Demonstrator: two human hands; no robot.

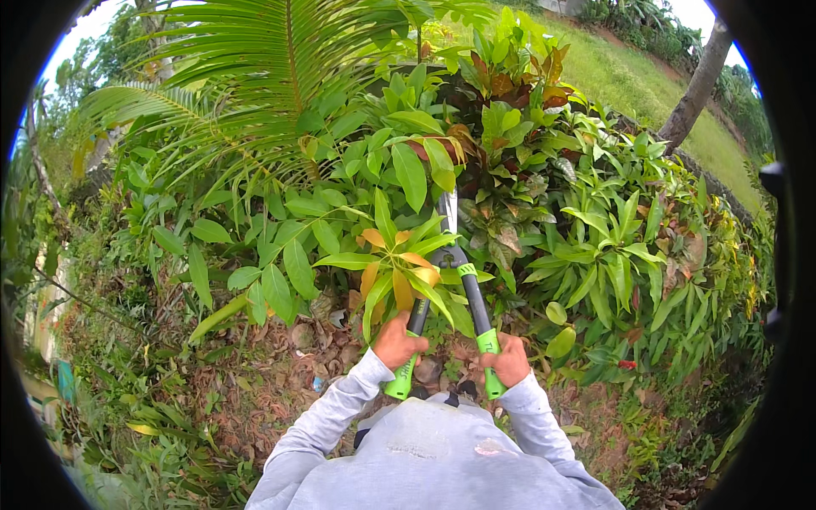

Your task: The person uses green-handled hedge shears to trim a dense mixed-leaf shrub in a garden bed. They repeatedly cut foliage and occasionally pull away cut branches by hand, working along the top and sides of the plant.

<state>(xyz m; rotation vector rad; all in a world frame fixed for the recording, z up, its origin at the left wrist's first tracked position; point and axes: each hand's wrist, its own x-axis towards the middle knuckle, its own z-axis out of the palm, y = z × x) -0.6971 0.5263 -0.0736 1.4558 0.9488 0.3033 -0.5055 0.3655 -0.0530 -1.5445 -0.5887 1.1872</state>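
Note:
My left hand [396, 342] grips one green-and-black handle of a pair of hedge shears [473, 296]. Around the other green grip, my right hand [510, 361] is closed. The handles stand a little apart, and the blades point away from me into the leaves. Those blades look nearly together, with their tips partly hidden by foliage. A shoot with yellow-orange and green leaves [398, 268] rises in front of the left handle and covers part of it. Dark reddish croton leaves [503, 210] grow just right of the blades.
A large palm frond [290, 83] arches over the shrubs at the upper left. Bushy green plants [605, 255] spread to the right, before a low wall [711, 178] and a leaning tree trunk [698, 89]. Dry leaf litter [268, 389] covers the ground by my feet.

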